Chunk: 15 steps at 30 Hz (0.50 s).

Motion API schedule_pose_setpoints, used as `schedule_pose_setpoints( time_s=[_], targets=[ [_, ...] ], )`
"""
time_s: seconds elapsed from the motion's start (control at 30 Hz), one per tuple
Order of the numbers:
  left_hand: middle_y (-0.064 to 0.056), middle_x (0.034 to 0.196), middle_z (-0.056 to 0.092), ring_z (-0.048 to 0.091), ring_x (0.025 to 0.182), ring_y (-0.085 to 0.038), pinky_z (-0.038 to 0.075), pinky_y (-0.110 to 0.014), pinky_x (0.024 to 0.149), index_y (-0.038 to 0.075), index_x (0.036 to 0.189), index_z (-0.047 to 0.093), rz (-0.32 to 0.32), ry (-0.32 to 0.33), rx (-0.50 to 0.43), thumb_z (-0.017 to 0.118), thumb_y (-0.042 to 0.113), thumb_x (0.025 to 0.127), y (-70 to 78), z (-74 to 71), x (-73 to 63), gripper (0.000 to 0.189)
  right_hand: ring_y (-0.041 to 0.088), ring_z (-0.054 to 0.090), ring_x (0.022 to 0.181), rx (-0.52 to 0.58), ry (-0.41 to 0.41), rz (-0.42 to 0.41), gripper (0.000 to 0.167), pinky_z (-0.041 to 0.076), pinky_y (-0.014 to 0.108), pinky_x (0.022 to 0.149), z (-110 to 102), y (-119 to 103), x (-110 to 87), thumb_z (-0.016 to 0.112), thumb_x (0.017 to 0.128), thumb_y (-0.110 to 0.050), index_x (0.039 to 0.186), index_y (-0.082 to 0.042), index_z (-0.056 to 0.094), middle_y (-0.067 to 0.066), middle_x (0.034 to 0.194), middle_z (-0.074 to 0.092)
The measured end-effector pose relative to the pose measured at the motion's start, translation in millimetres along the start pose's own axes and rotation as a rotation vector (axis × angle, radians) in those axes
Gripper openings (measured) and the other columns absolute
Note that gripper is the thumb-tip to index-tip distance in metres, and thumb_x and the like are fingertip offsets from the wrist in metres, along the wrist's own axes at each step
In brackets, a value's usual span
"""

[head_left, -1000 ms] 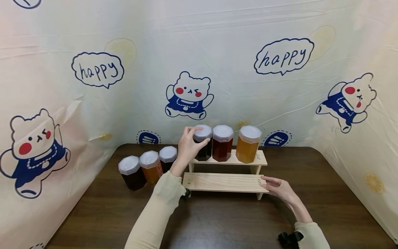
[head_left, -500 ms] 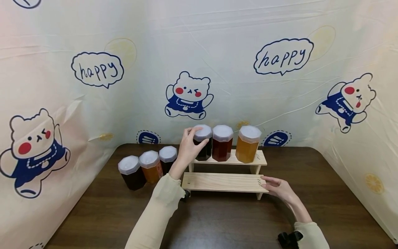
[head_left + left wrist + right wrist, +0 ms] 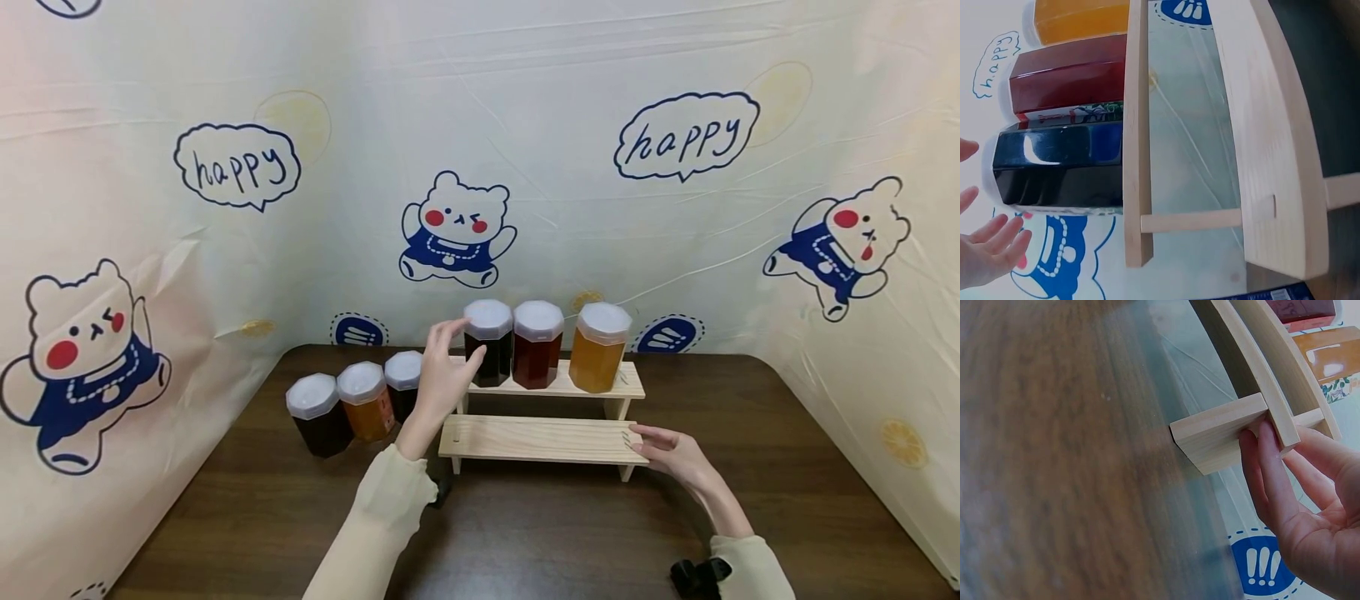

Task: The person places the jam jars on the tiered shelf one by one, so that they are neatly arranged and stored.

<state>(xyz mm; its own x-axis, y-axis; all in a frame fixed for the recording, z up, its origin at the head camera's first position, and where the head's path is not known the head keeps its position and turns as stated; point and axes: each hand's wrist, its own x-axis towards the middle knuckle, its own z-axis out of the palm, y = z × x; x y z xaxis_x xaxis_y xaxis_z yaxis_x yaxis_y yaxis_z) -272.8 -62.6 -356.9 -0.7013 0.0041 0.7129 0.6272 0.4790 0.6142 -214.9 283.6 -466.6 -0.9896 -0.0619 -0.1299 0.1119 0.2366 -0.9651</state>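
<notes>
Nearest lay the dark, wood-grained tabletop, faintly glossy. On it stood a two-tier wooden stand, its smooth, pale boards running left to right; the right hand pinched the right end of the lower one, fingers bent around its edge. Leftward, a squat dark jar, an amber jar and a partly hidden brown jar made a slanting row on the tabletop. The left hand hung near the upper tier, fingers spread apart, holding nothing. Just right of them the black jar stood upright on that tier, its long axis vertical, the left hand clearly the nearer. A red jar and a honey-coloured jar stood further right, faceted and shiny under cloudy, octagonal lids. Behind hung a creased, printed cloth.
</notes>
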Motion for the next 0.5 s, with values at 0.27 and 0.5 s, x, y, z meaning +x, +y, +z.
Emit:
schedule_pose_setpoints(
  time_s=[0.27,0.5],
  targets=[
    [-0.017,0.108,0.05,0.05,0.1,-0.03,0.041,-0.041,0.082,-0.002,0.111,0.055,0.04,-0.014,-0.009,0.067,0.006,0.076,-4.7,-19.1,-10.2,0.039,0.006,0.058,0.087,0.005,0.004,0.005,0.054,0.048,0.026,0.074,0,0,0.3,0.065,0.08,-0.022,0.124,0.004,0.047,0.02,0.119,0.052],
    [-0.016,0.11,0.049,0.049,0.098,-0.027,0.041,-0.042,0.084,0.002,0.112,0.055,0.02,-0.054,0.06,0.066,0.011,0.078,-15.9,-38.6,-20.0,0.036,0.005,0.058,0.088,0.013,0.001,0.001,0.054,0.048,0.026,0.074,0,1,0.8,0.065,0.08,-0.021,0.125,0.004,0.047,0.021,0.123,0.049]
  ],
)
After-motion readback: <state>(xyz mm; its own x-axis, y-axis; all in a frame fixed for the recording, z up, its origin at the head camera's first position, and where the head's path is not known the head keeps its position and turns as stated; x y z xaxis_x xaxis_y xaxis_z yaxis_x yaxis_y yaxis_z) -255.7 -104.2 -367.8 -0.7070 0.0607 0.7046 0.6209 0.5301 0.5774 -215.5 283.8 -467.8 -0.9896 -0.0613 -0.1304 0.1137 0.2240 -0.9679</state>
